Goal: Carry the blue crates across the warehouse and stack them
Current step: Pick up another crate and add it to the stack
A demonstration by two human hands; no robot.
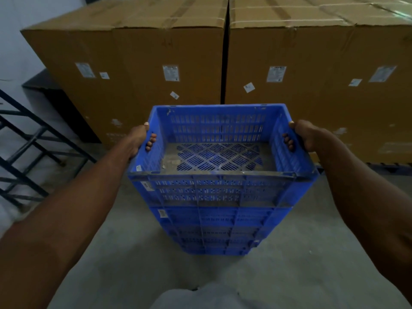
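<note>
Your left hand (140, 139) and right hand (299, 137) each grip a side handle slot of the top blue crate (219, 152), seated on the crate stack (214, 230) before cardboard cartons (124, 63). Release it misaligned and it could slide off.

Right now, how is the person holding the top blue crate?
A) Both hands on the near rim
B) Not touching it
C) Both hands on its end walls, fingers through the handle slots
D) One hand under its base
C: the left hand and right hand grip opposite end walls of the top blue crate, fingers poking in through the slots.
</note>
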